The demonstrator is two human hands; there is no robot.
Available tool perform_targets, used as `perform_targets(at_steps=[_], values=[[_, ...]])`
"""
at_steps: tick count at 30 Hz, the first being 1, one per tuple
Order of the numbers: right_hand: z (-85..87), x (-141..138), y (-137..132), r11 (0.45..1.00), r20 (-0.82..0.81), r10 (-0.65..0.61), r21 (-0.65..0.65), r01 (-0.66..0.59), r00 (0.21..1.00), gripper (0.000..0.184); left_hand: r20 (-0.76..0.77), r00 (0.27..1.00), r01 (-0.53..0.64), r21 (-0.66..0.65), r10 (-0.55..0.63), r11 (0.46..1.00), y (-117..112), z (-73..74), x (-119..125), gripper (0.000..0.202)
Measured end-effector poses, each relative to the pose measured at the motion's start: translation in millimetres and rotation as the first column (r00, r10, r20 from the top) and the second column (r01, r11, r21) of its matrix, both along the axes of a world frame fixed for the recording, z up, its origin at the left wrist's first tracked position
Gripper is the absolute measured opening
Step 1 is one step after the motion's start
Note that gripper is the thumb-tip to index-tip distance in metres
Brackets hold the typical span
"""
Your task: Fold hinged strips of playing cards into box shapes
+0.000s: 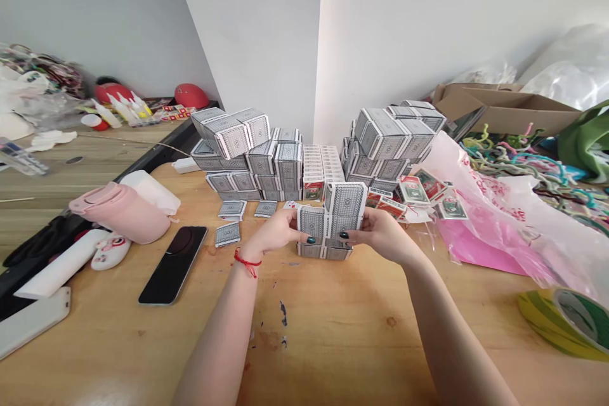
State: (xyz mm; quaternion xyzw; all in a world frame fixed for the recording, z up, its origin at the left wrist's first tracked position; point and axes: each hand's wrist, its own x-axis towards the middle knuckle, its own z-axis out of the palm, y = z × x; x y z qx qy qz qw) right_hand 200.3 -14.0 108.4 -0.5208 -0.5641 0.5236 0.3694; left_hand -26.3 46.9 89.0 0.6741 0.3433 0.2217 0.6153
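Between my hands stands a small block of grey-patterned playing card stacks (311,221), its right column taller than its left. My left hand (278,230) grips the left side, thumb pressed on the front. On the right side my right hand (383,235) has its fingers around the taller column (346,203), thumb also on the front. Behind rise a left pile of card stacks (238,136) and a right pile of card stacks (392,133). Rows of card boxes (323,168) stand between those piles. Three small card packs, one a loose pack (228,234), lie left of my left hand.
A black phone (174,266), a pink tumbler (124,212) and a white mouse (110,250) lie left. Red and green card boxes (413,190) are scattered right, beside pink plastic wrap (495,203). Yellow-green tape (561,323) sits front right; a cardboard box (514,111) stands behind.
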Motion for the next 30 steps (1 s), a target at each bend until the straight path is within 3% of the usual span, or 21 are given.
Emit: perform_targets(at_steps=[19,25,30], values=[[-5.1,-1,0,1.000,0.080,0.008,0.000,-0.008,0.997,0.021,-0.087,0.996,0.038,0.053,-0.033,0.998,0,1.7,-1,0.034],[-7.5,0,1,1.000,0.082,0.016,-0.022,-0.014,0.996,0.021,0.021,0.999,0.048,0.036,-0.049,0.998,-3,6.9,-5,0.033],[-10.7,2,2,1.000,0.164,0.023,-0.006,-0.022,0.986,0.019,0.022,0.997,0.080,0.018,-0.081,0.997,-3,7.5,-8,0.027]])
